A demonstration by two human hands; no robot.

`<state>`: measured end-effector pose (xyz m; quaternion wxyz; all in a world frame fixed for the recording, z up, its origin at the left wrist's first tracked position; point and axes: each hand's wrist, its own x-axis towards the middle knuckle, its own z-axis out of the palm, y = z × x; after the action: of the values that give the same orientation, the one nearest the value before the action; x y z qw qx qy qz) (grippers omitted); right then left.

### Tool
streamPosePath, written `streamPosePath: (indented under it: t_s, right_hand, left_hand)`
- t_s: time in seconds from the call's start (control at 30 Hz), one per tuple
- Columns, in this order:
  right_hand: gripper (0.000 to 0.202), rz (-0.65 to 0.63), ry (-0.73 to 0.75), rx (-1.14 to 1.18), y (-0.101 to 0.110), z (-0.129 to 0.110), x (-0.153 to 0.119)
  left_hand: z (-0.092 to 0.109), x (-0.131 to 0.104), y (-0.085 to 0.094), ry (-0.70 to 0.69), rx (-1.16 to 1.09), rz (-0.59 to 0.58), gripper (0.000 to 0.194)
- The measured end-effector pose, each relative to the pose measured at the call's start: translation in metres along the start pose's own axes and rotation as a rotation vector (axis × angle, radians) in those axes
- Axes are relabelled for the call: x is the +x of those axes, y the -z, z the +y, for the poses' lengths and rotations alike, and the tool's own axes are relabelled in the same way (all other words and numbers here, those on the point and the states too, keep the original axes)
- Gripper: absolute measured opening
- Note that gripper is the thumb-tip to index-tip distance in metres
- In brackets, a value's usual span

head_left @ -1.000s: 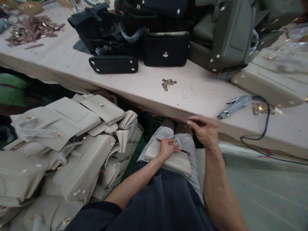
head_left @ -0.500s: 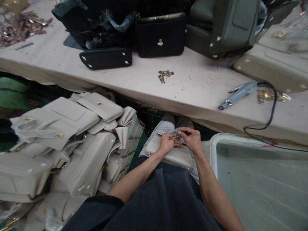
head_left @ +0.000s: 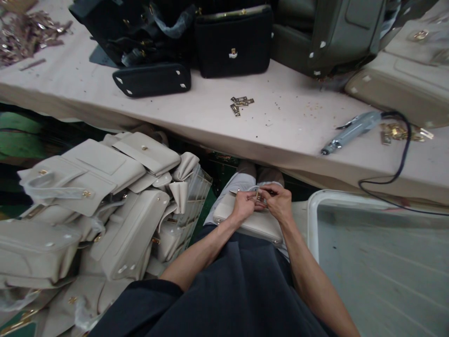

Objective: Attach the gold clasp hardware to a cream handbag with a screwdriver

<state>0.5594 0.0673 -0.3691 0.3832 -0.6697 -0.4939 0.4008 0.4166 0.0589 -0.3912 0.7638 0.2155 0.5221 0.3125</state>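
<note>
A cream handbag [head_left: 257, 225] lies across my lap, below the table's front edge. My left hand [head_left: 242, 206] rests on its top and pinches a small gold metal fitting [head_left: 260, 196] at the bag's upper edge. My right hand [head_left: 278, 202] meets it from the right, fingers closed on the same fitting. Both hands touch each other over the bag. The fitting is mostly hidden by my fingers.
A pink table [head_left: 196, 117] carries black handbags [head_left: 234, 42], olive bags [head_left: 336, 32], loose gold fittings [head_left: 239, 104] and a corded grey electric tool [head_left: 351, 131]. A heap of cream handbags [head_left: 105, 196] fills a wire basket at my left. A white-rimmed tray [head_left: 379, 262] stands at my right.
My right hand came down from the table's edge to the bag on my lap and closed on the fitting beside my left hand. The camera tilted slightly downward.
</note>
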Motion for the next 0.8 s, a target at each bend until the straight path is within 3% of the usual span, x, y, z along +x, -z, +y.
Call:
streamPosePath:
  t_s: [0.3, 0.53, 0.8]
  right_hand:
    - [0.009, 0.042, 0.018, -0.041, -0.003, -0.003, -0.004]
    - [0.012, -0.001, 0.099, -0.103, -0.001, -0.002, -0.005]
    - [0.019, -0.088, -0.061, -0.026, 0.008, 0.011, 0.001]
  left_hand:
    - [0.004, -0.003, 0.0, 0.003, 0.018, 0.021, 0.016]
    - [0.005, -0.004, -0.003, 0.019, 0.024, 0.049, 0.017]
    - [0.011, -0.007, -0.005, 0.048, 0.027, 0.052, 0.032]
